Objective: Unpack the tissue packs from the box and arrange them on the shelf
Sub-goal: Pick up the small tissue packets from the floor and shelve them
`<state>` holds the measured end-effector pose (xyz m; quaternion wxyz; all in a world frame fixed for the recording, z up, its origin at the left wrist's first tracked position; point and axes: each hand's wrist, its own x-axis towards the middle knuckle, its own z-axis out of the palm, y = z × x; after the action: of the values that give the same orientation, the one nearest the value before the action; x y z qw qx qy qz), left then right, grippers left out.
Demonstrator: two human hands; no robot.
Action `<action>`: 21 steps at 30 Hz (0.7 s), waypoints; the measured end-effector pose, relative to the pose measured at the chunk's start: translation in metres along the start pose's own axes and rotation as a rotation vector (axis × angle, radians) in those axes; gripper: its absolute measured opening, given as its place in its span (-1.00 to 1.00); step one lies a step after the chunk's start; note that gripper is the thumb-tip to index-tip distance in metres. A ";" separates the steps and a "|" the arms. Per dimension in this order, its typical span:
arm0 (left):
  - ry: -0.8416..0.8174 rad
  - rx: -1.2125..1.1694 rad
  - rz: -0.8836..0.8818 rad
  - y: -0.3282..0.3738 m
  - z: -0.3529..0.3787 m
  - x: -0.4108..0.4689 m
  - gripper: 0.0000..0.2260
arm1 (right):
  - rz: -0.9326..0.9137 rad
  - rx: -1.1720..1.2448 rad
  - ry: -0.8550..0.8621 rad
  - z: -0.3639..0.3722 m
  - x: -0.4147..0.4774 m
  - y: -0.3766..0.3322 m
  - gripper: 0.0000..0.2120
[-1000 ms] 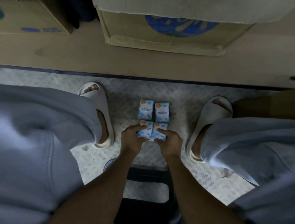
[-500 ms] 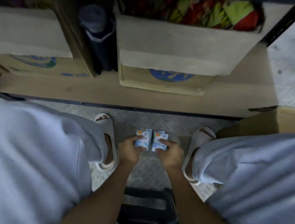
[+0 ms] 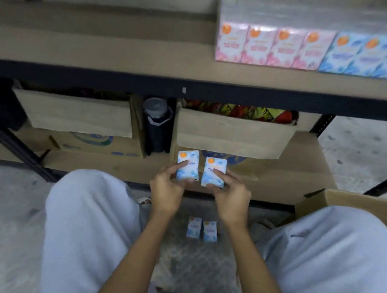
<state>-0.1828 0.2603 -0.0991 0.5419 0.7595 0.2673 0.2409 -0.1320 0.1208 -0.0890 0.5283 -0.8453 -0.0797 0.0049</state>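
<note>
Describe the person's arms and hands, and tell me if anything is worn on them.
Both forearms are bare as far as the frame shows, with no sleeves in view. The left hand and the right hand wear no gloves, and no watch, ring or bracelet is visible. The picture is dim, so finer marks cannot be told.

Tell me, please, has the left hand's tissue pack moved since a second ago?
Yes: the left hand lifted its blue tissue pack up, away from the two floor packs.

2 blue held packs upright, side by side w/ small gap; 2 floor packs on floor.
</note>
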 end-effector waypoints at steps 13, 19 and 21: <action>0.196 -0.190 0.389 0.126 -0.069 0.042 -0.59 | -0.454 0.131 0.135 -0.033 0.034 -0.149 -0.64; 0.177 -0.108 0.371 0.159 -0.080 0.078 -0.62 | -0.495 0.025 0.127 -0.033 0.074 -0.186 -0.65; 0.176 -0.037 0.361 0.167 -0.081 0.091 -0.63 | -0.491 0.023 0.096 -0.031 0.089 -0.193 -0.65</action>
<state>-0.1442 0.3327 0.0905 0.4783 0.7611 0.1685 0.4045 -0.0665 0.1889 0.1043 0.5265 -0.7938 -0.2574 -0.1627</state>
